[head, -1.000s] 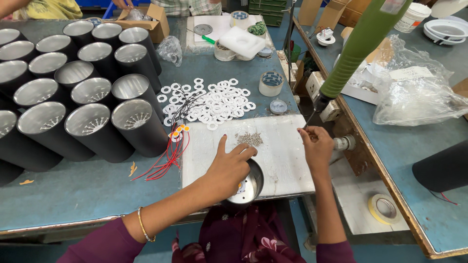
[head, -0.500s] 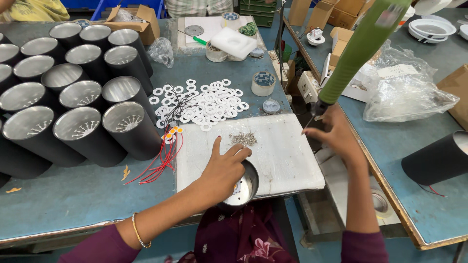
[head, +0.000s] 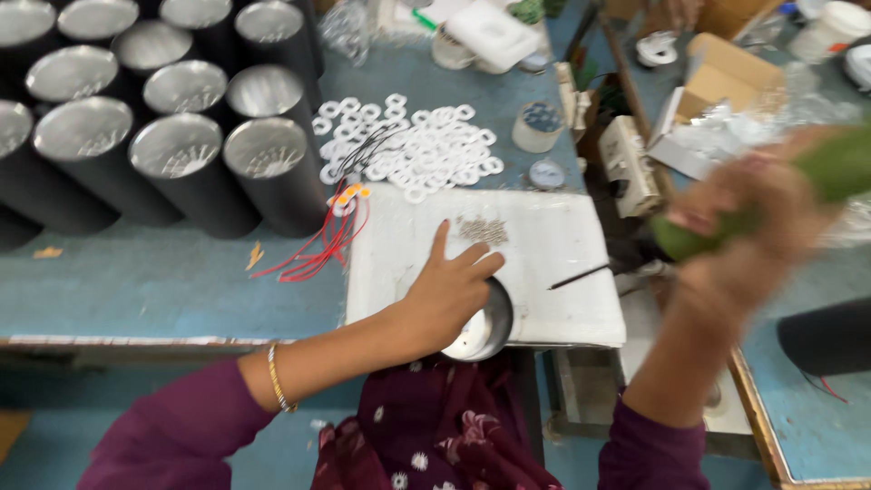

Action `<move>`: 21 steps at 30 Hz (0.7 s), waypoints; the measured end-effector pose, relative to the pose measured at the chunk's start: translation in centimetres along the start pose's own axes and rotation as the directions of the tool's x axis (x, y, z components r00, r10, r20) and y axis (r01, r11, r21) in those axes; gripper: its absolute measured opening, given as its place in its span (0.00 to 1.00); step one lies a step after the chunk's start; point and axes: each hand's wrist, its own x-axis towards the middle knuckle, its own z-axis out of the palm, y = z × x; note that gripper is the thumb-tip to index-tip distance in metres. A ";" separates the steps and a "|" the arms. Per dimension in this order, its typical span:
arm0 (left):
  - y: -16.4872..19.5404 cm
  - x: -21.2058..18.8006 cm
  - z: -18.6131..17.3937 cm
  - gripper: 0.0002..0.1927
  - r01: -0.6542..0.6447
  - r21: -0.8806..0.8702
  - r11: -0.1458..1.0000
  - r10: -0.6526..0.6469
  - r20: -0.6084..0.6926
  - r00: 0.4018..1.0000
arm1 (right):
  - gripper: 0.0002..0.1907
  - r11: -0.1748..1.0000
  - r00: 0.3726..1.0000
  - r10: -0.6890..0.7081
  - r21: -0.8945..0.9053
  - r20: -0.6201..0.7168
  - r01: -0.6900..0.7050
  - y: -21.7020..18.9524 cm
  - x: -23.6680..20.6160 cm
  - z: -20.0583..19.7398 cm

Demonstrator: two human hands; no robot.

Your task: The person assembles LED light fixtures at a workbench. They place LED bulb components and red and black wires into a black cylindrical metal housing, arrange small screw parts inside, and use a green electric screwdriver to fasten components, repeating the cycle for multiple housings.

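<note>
At the lower middle of the frame, the left hand [head: 451, 292] lies flat, fingers spread, on a shiny round metal cup [head: 484, 325] at the white board's [head: 553, 263] near edge. At right, the blurred right hand [head: 739, 236] grips a green power screwdriver [head: 817, 181], its long axis slanting down-left, bit over the board's right edge. Black cylinders [head: 181, 163] crowd the upper left.

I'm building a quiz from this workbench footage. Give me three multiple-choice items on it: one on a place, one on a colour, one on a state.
1. Where do the white rings lie?
A. On the table beyond the white board
B. Inside the black tubes
C. On the floor

2. What colour is the tool in the right hand?
A. Red
B. Green
C. White

3. What is the left hand doing?
A. Hanging free in the air
B. Resting on a round metal part
C. Gripping the red wires

Answers: 1 A, they are spread past the board; 2 B, its body is green; 3 B, the palm covers the metal part at the board's near edge.
</note>
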 end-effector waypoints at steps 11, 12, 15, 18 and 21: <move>-2.1 -1.5 0.7 0.05 0.050 -0.005 0.999 -0.049 0.054 0.997 | 0.08 0.999 0.997 -0.023 0.027 0.080 0.021 0.6 -9.3 10.4; -2.2 -1.6 0.7 0.05 0.050 -0.004 0.999 -0.050 0.053 0.997 | 0.11 1.000 0.998 -0.015 -0.027 0.064 0.017 1.3 -9.2 11.8; -2.6 -1.8 1.0 0.06 0.061 -0.001 0.998 -0.061 0.028 0.998 | 0.12 0.989 0.998 -0.040 -0.141 0.044 0.046 3.0 -8.9 14.7; -3.1 -1.8 1.3 0.05 0.066 -0.029 0.997 -0.066 0.007 0.998 | 0.11 0.998 0.999 -0.011 -0.061 0.034 0.013 3.8 -9.5 16.1; -3.6 -1.8 1.6 0.05 0.085 -0.024 0.996 -0.084 0.065 0.994 | 0.12 0.997 1.000 0.007 -0.078 0.012 -0.006 4.7 -9.7 16.4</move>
